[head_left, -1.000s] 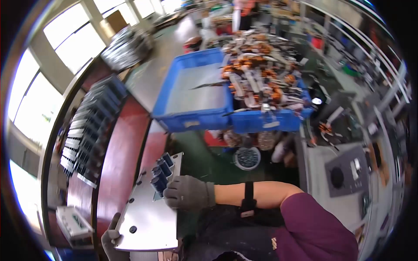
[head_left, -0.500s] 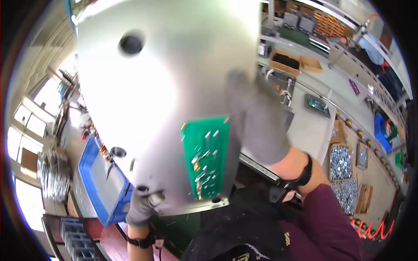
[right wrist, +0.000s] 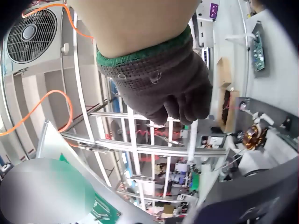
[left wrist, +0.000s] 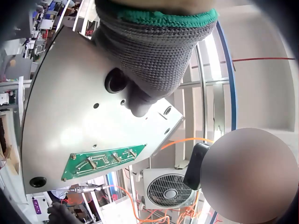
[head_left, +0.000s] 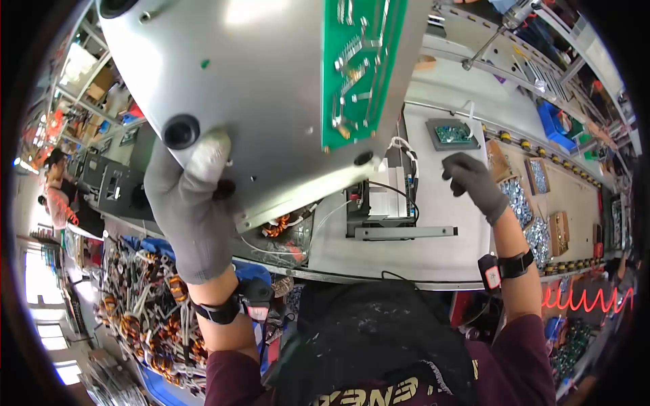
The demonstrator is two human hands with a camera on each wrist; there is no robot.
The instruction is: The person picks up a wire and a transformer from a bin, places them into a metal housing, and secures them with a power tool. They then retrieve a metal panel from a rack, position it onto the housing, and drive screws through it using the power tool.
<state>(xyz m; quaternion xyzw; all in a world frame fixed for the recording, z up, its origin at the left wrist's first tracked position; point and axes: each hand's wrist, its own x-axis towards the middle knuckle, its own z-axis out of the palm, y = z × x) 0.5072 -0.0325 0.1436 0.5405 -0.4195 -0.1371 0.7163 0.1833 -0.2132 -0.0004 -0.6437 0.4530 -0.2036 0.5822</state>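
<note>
My gloved left hand [head_left: 193, 196] grips the edge of a large silver metal panel [head_left: 264, 88], its thumb on the flat face beside a black round foot [head_left: 181, 131]. The panel is raised and tilted above the bench. A green circuit board [head_left: 362, 78] shows in it; in the left wrist view the same board [left wrist: 105, 162] lies along the panel's lower edge. My gloved right hand [head_left: 477, 188] hangs over the right part of the bench, fingers loosely curled and holding nothing. The right wrist view shows that hand [right wrist: 163, 91] free too.
On the white bench [head_left: 325, 250] stands an open metal chassis [head_left: 391, 203] with wires, partly behind the panel. Further right are a circuit board on a grey plate [head_left: 452, 134] and trays of loose screws [head_left: 518, 196]. A power screwdriver [head_left: 501, 30] hangs above. Tangled wired parts [head_left: 145, 311] lie at left.
The person has turned from the blue bins to the bench. The panel has been lifted and swung round; my right hand has let go of it and moved right.
</note>
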